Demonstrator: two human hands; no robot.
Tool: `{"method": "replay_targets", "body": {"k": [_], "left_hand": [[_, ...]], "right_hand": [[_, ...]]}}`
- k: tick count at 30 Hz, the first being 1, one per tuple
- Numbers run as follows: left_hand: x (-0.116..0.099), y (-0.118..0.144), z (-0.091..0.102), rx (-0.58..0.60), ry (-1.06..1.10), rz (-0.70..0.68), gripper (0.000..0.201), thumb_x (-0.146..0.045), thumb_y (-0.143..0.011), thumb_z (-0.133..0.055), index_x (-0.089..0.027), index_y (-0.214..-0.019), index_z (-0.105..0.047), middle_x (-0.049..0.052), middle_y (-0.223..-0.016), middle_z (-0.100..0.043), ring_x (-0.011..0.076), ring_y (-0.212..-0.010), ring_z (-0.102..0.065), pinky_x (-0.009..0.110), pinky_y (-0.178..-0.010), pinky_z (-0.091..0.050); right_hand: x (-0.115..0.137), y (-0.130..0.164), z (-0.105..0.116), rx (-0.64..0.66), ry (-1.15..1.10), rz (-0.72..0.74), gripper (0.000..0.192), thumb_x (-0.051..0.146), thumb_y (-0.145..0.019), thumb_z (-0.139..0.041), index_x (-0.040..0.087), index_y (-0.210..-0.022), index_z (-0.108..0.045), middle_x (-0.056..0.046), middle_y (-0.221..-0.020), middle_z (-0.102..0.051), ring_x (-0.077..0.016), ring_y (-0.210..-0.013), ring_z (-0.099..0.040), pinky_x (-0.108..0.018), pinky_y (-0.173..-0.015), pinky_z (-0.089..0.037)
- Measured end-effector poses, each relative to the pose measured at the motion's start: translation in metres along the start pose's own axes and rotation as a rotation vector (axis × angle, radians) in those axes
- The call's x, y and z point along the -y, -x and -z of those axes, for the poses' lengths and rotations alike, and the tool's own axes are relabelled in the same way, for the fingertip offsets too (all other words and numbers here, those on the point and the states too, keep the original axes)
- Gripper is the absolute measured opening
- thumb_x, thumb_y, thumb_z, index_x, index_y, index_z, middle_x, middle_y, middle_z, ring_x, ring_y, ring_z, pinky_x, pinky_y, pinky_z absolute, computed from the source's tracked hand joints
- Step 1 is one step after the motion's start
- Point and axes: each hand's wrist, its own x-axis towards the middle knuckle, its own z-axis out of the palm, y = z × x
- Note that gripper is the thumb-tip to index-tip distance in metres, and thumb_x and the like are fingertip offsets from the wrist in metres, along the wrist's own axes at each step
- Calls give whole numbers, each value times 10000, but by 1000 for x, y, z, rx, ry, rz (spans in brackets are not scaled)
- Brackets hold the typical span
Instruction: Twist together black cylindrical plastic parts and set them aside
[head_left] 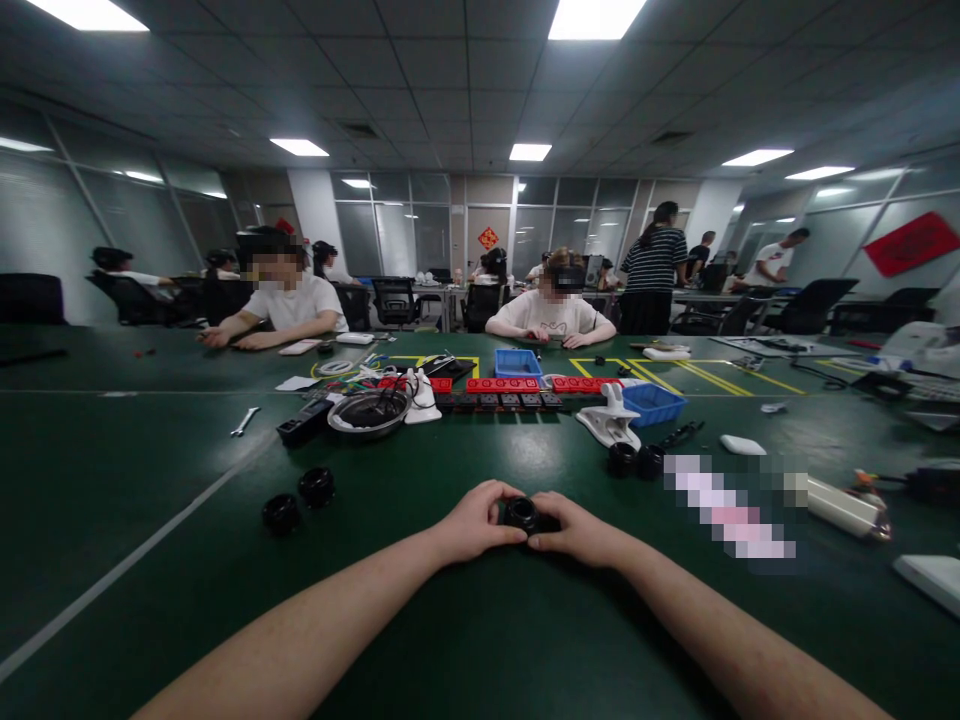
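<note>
1. Head view first: we're looking down at a dark green table (480, 640) with both bare forearms reaching in from the bottom edge and meeting in the middle.
2. Our left hand (474, 522) and right hand (581, 532) are both curled around a small black round part (523, 514), fingers closed on it from either side. It sits between the two hands, low over the table or resting on it; we honestly can't tell which from this angle.
3. Off to the left, well apart from the hands, two more black round parts (298, 499) lie on the table near a pale line painted across the surface.
4. Further back on the left there's a small wrench (245, 421), then a metal bowl (368, 412) with dark cables in it.
5. Behind that, a row of red blocks (502, 385) and a blue tray (517, 362).
6. To the right of centre: a second blue bin (654, 403), a white clip-like thing (611, 420) and another pair of black round pieces (636, 460) just beside it.
7. Far right, a silver cylinder (847, 508) lies on its side.
8. Across the table two people in white shirts sit with hands on the surface, and others stand or sit further back.
</note>
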Motion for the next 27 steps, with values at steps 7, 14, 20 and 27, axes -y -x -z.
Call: {"method": "replay_targets", "body": {"k": [7, 14, 20, 27], "left_hand": [[-9, 2, -2, -45, -47, 39, 415, -321, -595, -659, -153, -951, -528, -5, -804, -449, 66, -529, -376, 185, -475, -317], [-5, 4, -20, -284, -166, 67, 356, -265, -564, -682, -166, -873, -536, 19, -858, -489, 164, -762, -476, 264, -669, -379], [2, 1, -17, -273, -143, 38, 352, -267, -575, -674, -160, -878, -529, 7, -807, -481, 130, -664, -454, 225, -579, -364], [-1, 0, -3, -18, -2, 12, 404, -301, -599, -659, -139, -940, -514, -36, -697, -417, 58, -506, -342, 170, -448, -285]], "right_hand": [[-2, -2, -3, -43, -38, -60, 228, 320, -661, -611, 147, -805, -571, -4, -756, -528, -153, -724, -478, -246, -641, -373], [6, -5, -22, -250, 258, -290, 314, 374, -559, -653, 163, -708, -474, 6, -674, -512, -136, -618, -458, -219, -527, -300], [21, -4, -26, -304, 460, -287, 379, 474, -600, -603, 160, -794, -517, -47, -769, -553, -202, -734, -487, -289, -635, -319], [6, 1, -5, -43, 102, -30, 367, 399, -640, -620, 176, -923, -552, -26, -854, -546, -187, -808, -482, -288, -708, -359]]}}
